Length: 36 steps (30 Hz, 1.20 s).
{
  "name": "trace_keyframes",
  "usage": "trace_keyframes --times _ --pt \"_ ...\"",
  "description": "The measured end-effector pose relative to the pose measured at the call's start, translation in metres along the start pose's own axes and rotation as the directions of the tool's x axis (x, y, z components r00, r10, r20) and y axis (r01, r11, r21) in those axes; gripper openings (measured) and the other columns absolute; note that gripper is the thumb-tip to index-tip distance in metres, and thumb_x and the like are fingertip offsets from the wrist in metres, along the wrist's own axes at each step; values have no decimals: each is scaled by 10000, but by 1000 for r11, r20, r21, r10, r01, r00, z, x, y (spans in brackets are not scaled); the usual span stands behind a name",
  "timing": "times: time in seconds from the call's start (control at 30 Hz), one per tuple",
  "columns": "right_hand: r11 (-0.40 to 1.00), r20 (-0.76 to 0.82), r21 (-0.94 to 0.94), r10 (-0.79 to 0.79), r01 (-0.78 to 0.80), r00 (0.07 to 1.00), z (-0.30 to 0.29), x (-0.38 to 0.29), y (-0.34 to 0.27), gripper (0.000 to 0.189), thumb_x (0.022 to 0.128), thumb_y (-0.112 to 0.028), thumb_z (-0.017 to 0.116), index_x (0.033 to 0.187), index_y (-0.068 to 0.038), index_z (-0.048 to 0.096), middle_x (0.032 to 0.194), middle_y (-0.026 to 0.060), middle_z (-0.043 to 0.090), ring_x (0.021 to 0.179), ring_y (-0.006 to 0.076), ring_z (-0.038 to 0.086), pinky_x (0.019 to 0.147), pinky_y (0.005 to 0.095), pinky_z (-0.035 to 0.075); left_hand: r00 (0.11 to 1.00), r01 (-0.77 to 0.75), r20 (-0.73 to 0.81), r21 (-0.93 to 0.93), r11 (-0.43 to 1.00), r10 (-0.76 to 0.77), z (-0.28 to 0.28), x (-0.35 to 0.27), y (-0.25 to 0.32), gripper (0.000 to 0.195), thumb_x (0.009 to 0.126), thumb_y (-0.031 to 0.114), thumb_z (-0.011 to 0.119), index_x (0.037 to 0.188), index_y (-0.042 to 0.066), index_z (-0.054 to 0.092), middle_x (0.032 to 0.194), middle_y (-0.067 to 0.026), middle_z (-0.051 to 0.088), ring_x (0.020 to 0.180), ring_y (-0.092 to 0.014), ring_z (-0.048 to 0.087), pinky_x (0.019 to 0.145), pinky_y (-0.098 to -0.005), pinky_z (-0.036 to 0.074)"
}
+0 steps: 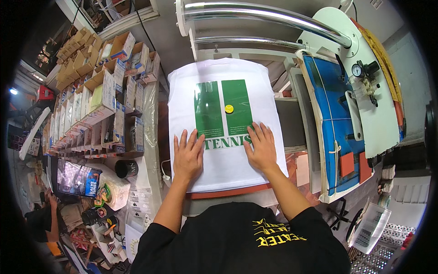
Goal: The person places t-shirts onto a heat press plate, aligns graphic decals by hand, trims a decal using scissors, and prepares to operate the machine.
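A white T-shirt (226, 171) lies spread over the lower platen (226, 194) of a heat press, whose red-brown edge shows along the front. On the shirt rests a glossy transfer film (208, 102) with two green panels, a yellow ball and a line of large green lettering. My left hand (189, 156) lies flat, fingers spread, its fingertips at the film's lower left corner. Flat at the lower right corner is my right hand (261, 149), its fingertips on the film's edge and the shirt. Neither hand grips anything.
The press's swung-aside blue head (328, 113) with a pressure gauge (357, 70) stands at right. Chrome bars (267, 17) cross above the shirt. Stacked cardboard boxes (99, 99) fill the left, near a tablet (78, 177) and a black cup (126, 169). Another person (44, 219) is at far left.
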State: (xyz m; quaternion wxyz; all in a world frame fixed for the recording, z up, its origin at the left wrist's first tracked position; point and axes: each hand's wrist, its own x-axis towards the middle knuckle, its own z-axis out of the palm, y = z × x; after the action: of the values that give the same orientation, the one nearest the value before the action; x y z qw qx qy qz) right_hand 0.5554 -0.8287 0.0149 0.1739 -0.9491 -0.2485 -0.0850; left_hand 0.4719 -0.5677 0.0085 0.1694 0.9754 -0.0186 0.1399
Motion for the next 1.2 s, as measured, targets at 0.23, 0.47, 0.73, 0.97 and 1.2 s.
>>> trace_keyframes --times 0.23,0.47,0.73,0.97,1.2 --pt "1000 5 7 -15 15 1000 1 -1 1 443 935 -285 573 1311 -52 587 1439 135 497 1383 365 372 1178 513 234 999 32 13 -58 998 -31 -1 0 1 396 924 175 576 1313 107 598 1436 -96 523 1409 -368 363 1188 -568 165" --pt "1000 -16 8 -12 12 1000 2 -2 1 439 919 -274 594 1303 -60 594 1426 132 507 1369 371 383 1167 519 254 999 29 20 -29 999 -28 0 -1 1 389 936 157 554 1319 102 596 1445 -87 522 1413 -363 361 1188 -564 167" --pt "999 -43 27 -23 24 999 1 0 3 417 917 -273 591 1274 -58 605 1414 132 517 1359 348 406 1155 512 273 1000 20 -3 15 1000 -20 3 1 0 359 943 175 568 1295 133 628 1409 -60 563 1381 -368 402 1179 -574 193" --pt "999 -43 43 -8 10 999 1 -1 3 409 913 -249 585 1268 -47 604 1407 138 520 1361 347 404 1160 509 268 1000 -6 -5 28 1000 6 3 -1 0 359 942 173 567 1294 138 629 1406 -55 566 1374 -380 406 1173 -582 202" --pt "998 -56 59 -4 8 998 -1 1 2 412 904 -237 596 1266 -40 603 1398 145 525 1357 352 407 1158 511 272 1000 5 3 27 1000 -5 2 1 2 364 936 166 566 1294 135 624 1417 -59 555 1382 -384 395 1172 -586 199"
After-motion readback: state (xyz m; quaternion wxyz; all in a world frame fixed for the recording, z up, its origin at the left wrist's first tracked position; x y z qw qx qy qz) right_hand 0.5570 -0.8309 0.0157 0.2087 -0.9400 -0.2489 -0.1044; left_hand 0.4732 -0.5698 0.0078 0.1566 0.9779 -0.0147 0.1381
